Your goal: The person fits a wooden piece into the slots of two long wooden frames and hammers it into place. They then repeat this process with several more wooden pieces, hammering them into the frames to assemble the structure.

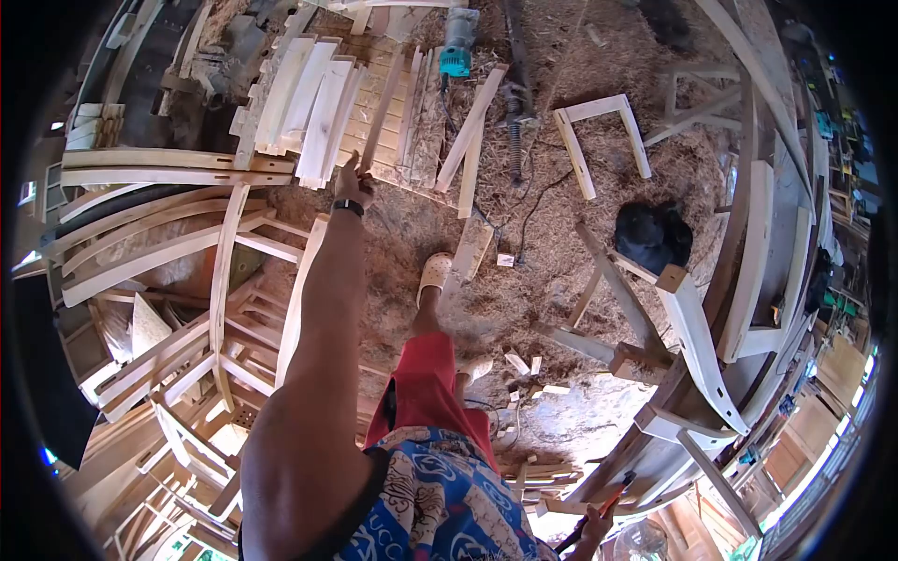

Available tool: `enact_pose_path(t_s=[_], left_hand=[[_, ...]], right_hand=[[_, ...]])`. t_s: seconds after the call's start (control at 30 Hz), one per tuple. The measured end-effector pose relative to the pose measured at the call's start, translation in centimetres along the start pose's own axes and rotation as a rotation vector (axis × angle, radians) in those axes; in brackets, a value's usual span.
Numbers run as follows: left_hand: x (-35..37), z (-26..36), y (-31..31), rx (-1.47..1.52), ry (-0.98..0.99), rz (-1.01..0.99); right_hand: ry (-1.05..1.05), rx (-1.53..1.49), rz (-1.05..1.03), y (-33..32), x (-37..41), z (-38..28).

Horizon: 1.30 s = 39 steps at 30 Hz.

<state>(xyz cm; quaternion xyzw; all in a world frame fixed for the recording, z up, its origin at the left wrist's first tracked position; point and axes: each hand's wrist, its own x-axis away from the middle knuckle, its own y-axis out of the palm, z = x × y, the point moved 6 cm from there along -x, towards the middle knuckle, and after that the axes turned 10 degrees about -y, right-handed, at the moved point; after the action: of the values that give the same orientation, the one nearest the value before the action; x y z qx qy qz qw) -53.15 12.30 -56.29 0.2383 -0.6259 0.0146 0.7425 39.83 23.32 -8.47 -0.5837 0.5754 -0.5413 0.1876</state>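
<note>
My left hand (354, 183), with a dark band on its wrist, reaches forward past the chair-like frames. Its fingers close on the near end of a narrow wooden strip (382, 110), which lies over a row of slats (365, 120). Pale boards (323, 117) are stacked just left of that hand. Low at the right, beside my patterned shirt, my right hand (589, 535) is wrapped around a slim tool (613, 497) with a red and black handle; its kind is unclear.
Ahead lie a teal power tool (456, 58), crossed wooden pieces (472, 131) and a cable on shavings. A three-sided wooden frame (599, 107) and a black rounded shape (653, 236) are to the right. Wooden frames (224, 280) crowd the left; a long curved wooden piece (702, 346) stands right.
</note>
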Motion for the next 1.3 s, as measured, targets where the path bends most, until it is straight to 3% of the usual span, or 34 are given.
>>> enact_pose_path(t_s=[0.23, 0.3, 0.47, 0.6, 0.7, 0.77, 0.9, 1.0, 1.07, 1.27, 1.3], left_hand=[[6.6, 2.8, 1.5, -0.275, 0.188, -0.039], [8.6, 4.0, 1.7, -0.244, 0.239, 0.025], [7.5, 6.8, 0.5, -0.293, 0.237, 0.042], [9.0, 6.9, 2.1, -0.356, 0.279, 0.091], [9.5, 7.8, 3.5, -0.617, 0.428, 0.233], [12.5, 8.8, 6.3, -0.684, 0.803, 0.256], [15.0, 9.2, 9.1, -0.616, 0.875, 0.095], [17.7, 9.7, 9.6, -0.476, 0.95, 0.031], [19.4, 10.6, 9.2, -0.361, 0.98, 0.008], [26.4, 12.9, 11.9, -0.297, 1.031, -0.169], [24.6, 15.2, 11.1, -0.276, 1.029, -0.273]], right_hand=[[-0.137, -0.069, 0.085, -0.2, -0.5, 1.2], [-0.158, 0.087, 0.011, -0.4, -0.8, 2.0], [0.0, -0.078, 0.064, 1.2, 1.7, -4.6], [-0.102, -0.11, 0.069, 0.9, 0.4, -0.8], [-0.098, -0.15, 0.08, 0.8, 0.5, -1.1], [-0.101, -0.029, 0.03, 0.8, 0.6, -1.6], [-0.148, 0.067, 0.044, 0.6, 0.7, -1.8], [-0.004, -0.102, 0.042, 1.5, 1.6, -3.0], [-0.124, -0.181, 0.113, 1.7, 1.5, -3.2], [-0.091, -0.153, 0.097, 2.1, 0.9, -1.6], [-0.101, -0.146, 0.091, 2.1, 1.2, -1.9]])
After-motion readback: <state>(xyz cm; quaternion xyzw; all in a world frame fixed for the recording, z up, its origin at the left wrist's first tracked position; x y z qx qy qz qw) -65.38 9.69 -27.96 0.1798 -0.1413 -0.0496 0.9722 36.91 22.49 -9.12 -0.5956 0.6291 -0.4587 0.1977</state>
